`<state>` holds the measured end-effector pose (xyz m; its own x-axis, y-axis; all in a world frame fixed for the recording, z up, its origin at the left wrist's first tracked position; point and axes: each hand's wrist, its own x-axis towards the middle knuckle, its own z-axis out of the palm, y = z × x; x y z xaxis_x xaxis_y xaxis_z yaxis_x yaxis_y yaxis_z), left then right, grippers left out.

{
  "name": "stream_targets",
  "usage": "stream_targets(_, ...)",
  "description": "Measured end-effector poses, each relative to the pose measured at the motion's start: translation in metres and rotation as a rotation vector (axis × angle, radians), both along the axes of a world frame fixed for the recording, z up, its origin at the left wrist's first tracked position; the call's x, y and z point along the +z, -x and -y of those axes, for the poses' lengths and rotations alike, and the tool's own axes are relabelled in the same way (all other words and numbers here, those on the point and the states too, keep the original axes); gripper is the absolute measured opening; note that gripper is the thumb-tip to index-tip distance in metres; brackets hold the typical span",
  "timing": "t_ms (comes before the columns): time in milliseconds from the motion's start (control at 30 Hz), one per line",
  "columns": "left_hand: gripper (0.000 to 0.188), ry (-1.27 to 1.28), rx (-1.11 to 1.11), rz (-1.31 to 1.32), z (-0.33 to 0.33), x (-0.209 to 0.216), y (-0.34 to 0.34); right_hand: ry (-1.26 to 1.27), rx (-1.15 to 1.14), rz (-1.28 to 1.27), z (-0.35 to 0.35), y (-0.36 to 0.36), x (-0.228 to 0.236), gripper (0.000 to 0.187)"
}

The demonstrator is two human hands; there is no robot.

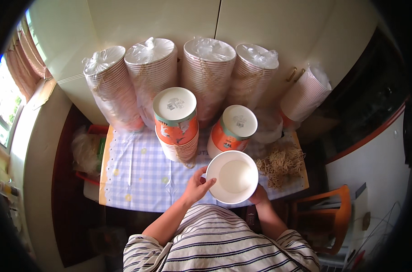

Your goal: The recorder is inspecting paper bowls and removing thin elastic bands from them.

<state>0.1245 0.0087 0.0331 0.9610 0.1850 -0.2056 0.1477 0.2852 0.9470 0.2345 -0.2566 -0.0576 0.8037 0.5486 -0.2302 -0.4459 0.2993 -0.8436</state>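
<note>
Close to my body, over the table's front edge, I hold a white paper tub (pixel 233 177) with its open mouth turned up toward me; its inside looks bare. My left hand (pixel 200 186) grips its left side, the thumb over the rim. On the lower right side, my right hand (pixel 259 196) is closed against the tub, its fingers partly hidden. Just beyond it stands an upside-down stack of orange and green tubs (pixel 233 131). Another upside-down stack (pixel 176 122), taller, stands to its left, with tan strands hanging at its foot.
Several tall stacks of tubs in clear plastic bags (pixel 209 81) line the back, against a cream cabinet (pixel 156 18). A tangled tan pile of bands or string (pixel 283 165) lies right on the checked tablecloth (pixel 142 177). An orange wooden chair (pixel 344 213) stands at right, a red crate (pixel 95 131) at left.
</note>
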Motion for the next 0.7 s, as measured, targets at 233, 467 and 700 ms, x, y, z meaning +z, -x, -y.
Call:
stream_targets(233, 0.05, -0.494, 0.239, -0.057, 0.0, -0.032, 0.019, 0.461, -0.033, -0.131, -0.017, -0.004, -0.018, 0.035)
stream_targets(467, 0.056, -0.492, 0.246, -0.121, 0.006, -0.046, 0.036, 1.187, -0.135, 0.648, 0.024, -0.061, -0.019, 0.018)
stream_targets(700, 0.054, -0.327, 0.231, -0.147, 0.011, -0.059, 0.046, 1.32, -0.235, 0.738, 0.044, -0.125, -0.009, 0.015)
